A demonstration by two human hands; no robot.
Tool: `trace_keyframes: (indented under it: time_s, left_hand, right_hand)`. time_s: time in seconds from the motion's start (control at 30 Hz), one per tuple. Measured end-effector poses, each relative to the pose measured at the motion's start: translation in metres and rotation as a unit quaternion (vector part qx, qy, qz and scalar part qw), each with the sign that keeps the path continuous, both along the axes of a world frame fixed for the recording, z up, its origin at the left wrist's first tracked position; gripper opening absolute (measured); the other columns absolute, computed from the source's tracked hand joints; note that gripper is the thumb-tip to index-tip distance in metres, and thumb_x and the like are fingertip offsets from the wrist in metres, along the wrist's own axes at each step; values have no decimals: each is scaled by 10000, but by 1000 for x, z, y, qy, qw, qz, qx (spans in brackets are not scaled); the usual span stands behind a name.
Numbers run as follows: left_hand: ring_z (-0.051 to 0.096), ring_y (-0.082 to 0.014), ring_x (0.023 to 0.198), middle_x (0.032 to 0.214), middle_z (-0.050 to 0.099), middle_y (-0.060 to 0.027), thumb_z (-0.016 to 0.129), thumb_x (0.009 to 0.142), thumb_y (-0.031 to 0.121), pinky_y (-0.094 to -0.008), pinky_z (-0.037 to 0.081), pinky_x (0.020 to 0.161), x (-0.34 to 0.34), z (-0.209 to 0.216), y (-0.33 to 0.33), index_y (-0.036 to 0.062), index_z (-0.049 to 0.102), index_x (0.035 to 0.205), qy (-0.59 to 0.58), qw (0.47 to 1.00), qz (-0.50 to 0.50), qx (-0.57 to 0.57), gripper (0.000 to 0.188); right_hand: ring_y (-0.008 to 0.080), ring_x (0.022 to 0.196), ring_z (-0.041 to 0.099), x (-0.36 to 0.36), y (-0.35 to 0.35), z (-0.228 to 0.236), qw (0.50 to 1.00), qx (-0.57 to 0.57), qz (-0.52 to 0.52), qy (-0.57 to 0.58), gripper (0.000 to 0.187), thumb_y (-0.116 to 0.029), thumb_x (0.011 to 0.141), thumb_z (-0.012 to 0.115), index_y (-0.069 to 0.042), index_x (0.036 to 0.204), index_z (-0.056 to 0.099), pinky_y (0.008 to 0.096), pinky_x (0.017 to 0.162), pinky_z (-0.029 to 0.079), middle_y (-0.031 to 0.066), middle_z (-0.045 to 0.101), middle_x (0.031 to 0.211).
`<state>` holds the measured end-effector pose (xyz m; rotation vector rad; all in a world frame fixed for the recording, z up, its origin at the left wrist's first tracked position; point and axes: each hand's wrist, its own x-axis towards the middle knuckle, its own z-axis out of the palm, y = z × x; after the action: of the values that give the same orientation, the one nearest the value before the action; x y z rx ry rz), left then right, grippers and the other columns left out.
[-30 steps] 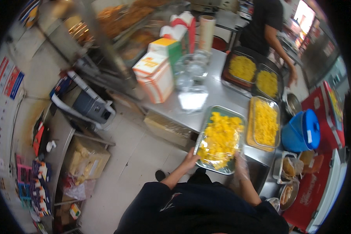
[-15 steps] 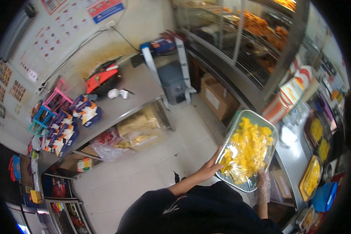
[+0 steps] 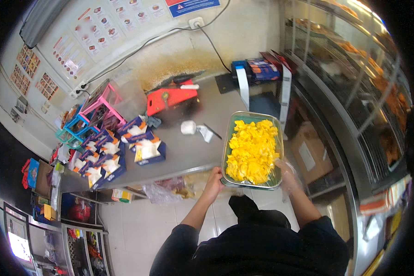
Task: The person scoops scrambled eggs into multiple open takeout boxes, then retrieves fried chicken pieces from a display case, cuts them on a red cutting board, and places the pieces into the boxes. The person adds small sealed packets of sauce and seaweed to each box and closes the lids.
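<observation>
In front of my body I carry a rectangular clear tray (image 3: 225, 158) with rounded corners, level and held with both hands. It is heaped with bright yellow food pieces (image 3: 253, 149), under what looks like shiny cling film. My left hand (image 3: 213, 185) grips the near left corner, bare, its thumb at the rim. A clear plastic glove covers my right hand (image 3: 287, 174), which grips the near right side; its fingers under the tray are hidden. Beyond the tray stretches a steel table (image 3: 188, 152).
Several open dark-blue food boxes (image 3: 148, 151) with white contents stand on the table's left. Behind them are pink and blue plastic baskets (image 3: 106, 103). A red cutting board (image 3: 170, 100) lies near the wall. At right stands a glass display case (image 3: 349, 83), a cardboard box (image 3: 310, 149) below.
I have turned left, away from the side counter at right, carrying the tray with me. It is now at the steel table's near right edge and more level.
</observation>
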<state>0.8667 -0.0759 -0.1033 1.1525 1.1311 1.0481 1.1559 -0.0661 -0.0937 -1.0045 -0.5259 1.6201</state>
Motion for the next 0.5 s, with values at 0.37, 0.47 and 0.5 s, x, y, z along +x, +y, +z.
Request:
trace_keyframes:
  time_s: [0.37,0.47,0.5]
  left_hand:
    - [543,-221,1041,1150,528,-87,401,999,199,-379,458,929,-75,-48,305,37,500,1073,-154,968,110,-166,204]
    - [541,-200,1033,1131,554,-117,391,1002,201,-340,455,889,-87,-73,356,25,498,1034,149,983,65,-80,209]
    - [544,-193,1023,1120,565,-126,389,1003,202,-328,455,874,-88,-76,370,20,499,1029,195,976,84,-44,214]
  right_hand:
    - [191,1093,558,-73,393,-50,959,38,85,-269,624,-168,839,551,-38,1433,410,291,963,421,114,569,1265]
    - [185,1115,538,-83,453,-65,924,77,94,-362,616,-180,843,549,-43,1430,422,280,977,406,109,557,1286]
    - [187,1118,537,-85,469,-69,917,112,86,-374,608,-189,844,552,-40,1421,434,281,975,406,111,560,1283]
